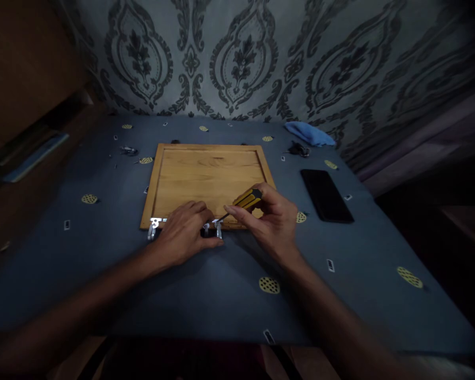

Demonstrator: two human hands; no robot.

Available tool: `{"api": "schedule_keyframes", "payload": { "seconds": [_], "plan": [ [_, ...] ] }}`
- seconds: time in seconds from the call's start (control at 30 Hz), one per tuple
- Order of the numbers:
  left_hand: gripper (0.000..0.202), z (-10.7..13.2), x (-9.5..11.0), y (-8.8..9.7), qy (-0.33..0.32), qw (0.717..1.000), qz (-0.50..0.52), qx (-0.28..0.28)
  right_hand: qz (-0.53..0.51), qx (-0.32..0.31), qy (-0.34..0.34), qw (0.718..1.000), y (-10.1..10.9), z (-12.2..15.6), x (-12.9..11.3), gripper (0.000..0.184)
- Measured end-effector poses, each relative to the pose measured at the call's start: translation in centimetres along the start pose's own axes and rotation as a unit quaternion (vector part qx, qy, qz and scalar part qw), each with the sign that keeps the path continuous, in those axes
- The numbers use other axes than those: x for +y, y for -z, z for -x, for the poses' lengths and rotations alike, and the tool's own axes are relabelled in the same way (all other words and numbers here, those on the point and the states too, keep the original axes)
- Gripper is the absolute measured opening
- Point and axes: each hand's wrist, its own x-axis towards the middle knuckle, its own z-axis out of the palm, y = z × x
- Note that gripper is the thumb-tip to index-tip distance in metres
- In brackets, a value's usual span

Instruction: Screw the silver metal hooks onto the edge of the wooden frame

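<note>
Right grip (271, 219) clamped on screwdriver (248, 199), tip at rail (157, 222) on board (206, 174) near edge, mid worktop (103, 274). Left grip (186, 229) pins rail. Risk: tip slips, jabs left fingers (206, 238), which sit too close.

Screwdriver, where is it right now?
In the head view the screwdriver is in the right hand, just right of centre, tip at a metal hook on the near edge of the wooden board.

A home room: damask wallpaper (241, 58) behind a cloth-covered table (221, 295).
</note>
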Motion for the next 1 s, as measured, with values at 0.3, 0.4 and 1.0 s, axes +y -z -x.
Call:
{"api": "schedule_keyframes", "payload": {
  "seconds": [0.3,0.4,1.0],
  "plan": [
    [0.038,0.05,-0.07,-0.04,-0.003,1.000,-0.005,0.003,-0.004,0.008,-0.006,1.000,-0.15,0.05,-0.12,0.043],
    [0.038,0.07,-0.10,-0.12,-0.007,1.000,-0.004,0.008,-0.010,0.012,-0.008,1.000,-0.23,0.07,-0.08,0.044],
    [0.040,0.08,-0.32,-0.22,-0.009,1.000,-0.003,0.011,-0.025,0.024,-0.025,0.999,-0.23,0.43,-0.13,0.030]
  ]
}}
